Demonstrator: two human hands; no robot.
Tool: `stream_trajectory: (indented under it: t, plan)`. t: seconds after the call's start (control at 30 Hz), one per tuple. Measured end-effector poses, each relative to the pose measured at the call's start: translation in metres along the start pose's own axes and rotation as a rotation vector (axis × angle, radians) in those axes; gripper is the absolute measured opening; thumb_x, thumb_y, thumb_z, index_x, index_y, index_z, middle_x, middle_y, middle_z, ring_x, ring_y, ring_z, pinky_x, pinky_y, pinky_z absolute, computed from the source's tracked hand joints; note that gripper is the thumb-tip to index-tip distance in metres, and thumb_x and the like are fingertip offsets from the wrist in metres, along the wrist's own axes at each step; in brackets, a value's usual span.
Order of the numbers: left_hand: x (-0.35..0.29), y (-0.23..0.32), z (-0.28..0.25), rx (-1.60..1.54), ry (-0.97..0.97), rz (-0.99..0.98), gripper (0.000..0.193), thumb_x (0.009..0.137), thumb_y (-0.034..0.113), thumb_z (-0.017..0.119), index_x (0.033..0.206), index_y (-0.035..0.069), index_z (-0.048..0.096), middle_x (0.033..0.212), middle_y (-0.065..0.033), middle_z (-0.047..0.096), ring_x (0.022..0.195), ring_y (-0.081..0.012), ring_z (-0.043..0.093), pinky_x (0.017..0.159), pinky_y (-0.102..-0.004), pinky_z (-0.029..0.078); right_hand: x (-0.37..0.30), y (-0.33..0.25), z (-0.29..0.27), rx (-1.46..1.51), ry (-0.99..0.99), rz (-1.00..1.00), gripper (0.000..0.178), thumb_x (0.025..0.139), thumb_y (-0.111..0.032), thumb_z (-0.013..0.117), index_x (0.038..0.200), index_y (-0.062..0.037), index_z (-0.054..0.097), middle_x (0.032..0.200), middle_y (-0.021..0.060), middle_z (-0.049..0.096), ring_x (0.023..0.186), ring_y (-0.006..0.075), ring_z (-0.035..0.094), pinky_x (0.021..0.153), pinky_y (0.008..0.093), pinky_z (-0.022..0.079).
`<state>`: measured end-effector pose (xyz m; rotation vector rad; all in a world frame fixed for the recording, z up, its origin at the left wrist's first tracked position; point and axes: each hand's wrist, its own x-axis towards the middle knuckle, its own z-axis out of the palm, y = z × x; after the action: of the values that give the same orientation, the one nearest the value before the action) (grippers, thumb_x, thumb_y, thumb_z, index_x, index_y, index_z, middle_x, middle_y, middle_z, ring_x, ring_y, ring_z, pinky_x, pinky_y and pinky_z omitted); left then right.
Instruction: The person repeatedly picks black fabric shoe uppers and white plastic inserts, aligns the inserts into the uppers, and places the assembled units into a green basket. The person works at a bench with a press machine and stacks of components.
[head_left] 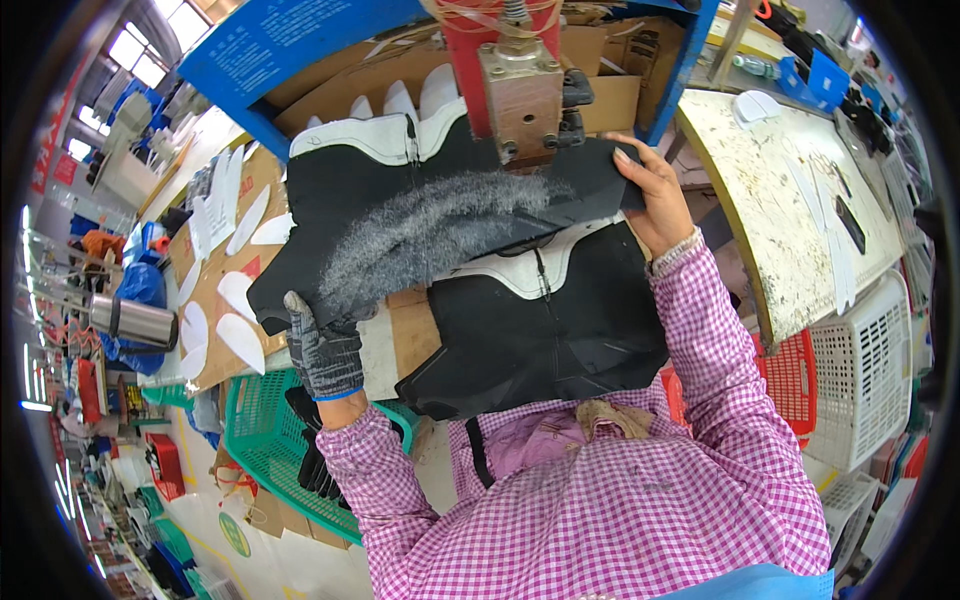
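Left hand (322, 352), in a grey knit glove with a blue cuff, grips the lower-left corner of the large black fabric panel with white trim and a grey fuzzy streak (420, 225); gloved fingers (300, 318) curl over the edge, pinching it. Right hand (655, 190), bare, clamps the panel's upper-right edge, fingers pressed together over the top, thumb side hidden.

Held at opposite corners, so the panel looks stretched flat and steerable under the red-and-brass machine head (520, 95), which sits on its top edge near the white trim. The two-hand hold probably keeps the sheet taut there.

A second black panel with white trim (550, 340) lies underneath, draped over the cardboard-covered table (405, 335) toward the person's lap.

White leaf-shaped cut pieces (240, 340) lie spread on cardboard at left. Green plastic basket (265, 440) below the left hand, red (790, 380) and white (865, 380) baskets at right.
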<state>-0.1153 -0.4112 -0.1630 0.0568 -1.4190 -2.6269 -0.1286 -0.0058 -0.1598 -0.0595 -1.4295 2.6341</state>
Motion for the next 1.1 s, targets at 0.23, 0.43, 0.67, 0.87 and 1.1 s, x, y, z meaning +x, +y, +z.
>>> stream_trajectory:
  t: [0.23,0.43,0.67,0.87,1.1]
  plan:
    - [0.002,-0.026,0.066,-0.058,-0.100,-0.047,0.054,0.095,0.040,0.055,0.129,-0.001,0.048,0.127,-0.0174,0.057,0.110,-0.0316,0.059,0.092,-0.0450,0.052,-0.006,-0.036,-0.044,-0.073,0.111,-0.134,0.032,0.092,-0.008,0.059,0.122,0.0003,0.057,0.108,0.0099,0.065,0.093,0.0148,0.065,0.082,0.0259,0.054]
    - [-0.003,-0.094,0.135,-0.196,-0.343,-0.222,0.056,0.094,0.044,0.055,0.129,0.001,0.049,0.125,-0.0163,0.057,0.113,-0.0304,0.057,0.100,-0.0437,0.047,-0.074,-0.094,-0.117,-0.099,0.266,-0.268,0.032,0.093,-0.007,0.056,0.124,0.0023,0.055,0.114,0.0139,0.063,0.098,0.0182,0.065,0.086,0.0285,0.055]
    - [-0.022,-0.080,0.087,-0.173,-0.297,-0.290,0.067,0.092,0.052,0.052,0.132,0.000,0.044,0.128,-0.0196,0.056,0.112,-0.0375,0.058,0.085,-0.0548,0.054,-0.084,-0.071,-0.103,-0.180,0.270,-0.226,0.032,0.091,-0.006,0.060,0.122,0.0012,0.056,0.112,0.0112,0.063,0.098,0.0161,0.063,0.085,0.0278,0.054]
    - [-0.021,-0.041,0.057,-0.071,-0.109,-0.182,0.068,0.093,0.053,0.051,0.131,-0.002,0.045,0.128,-0.0230,0.054,0.108,-0.0405,0.059,0.081,-0.0573,0.054,-0.050,-0.031,-0.071,-0.127,0.129,-0.144,0.030,0.093,-0.008,0.058,0.121,-0.0008,0.056,0.108,0.0079,0.063,0.094,0.0134,0.063,0.081,0.0252,0.053]
    - [-0.058,-0.085,0.032,0.040,-0.324,-0.418,0.080,0.088,0.063,0.050,0.131,-0.005,0.043,0.117,-0.0218,0.060,0.093,-0.0365,0.066,0.076,-0.0508,0.057,-0.110,-0.068,-0.109,-0.377,0.136,0.051,0.027,0.081,-0.004,0.066,0.106,-0.0035,0.057,0.105,0.0077,0.063,0.094,0.0155,0.062,0.087,0.0281,0.050]
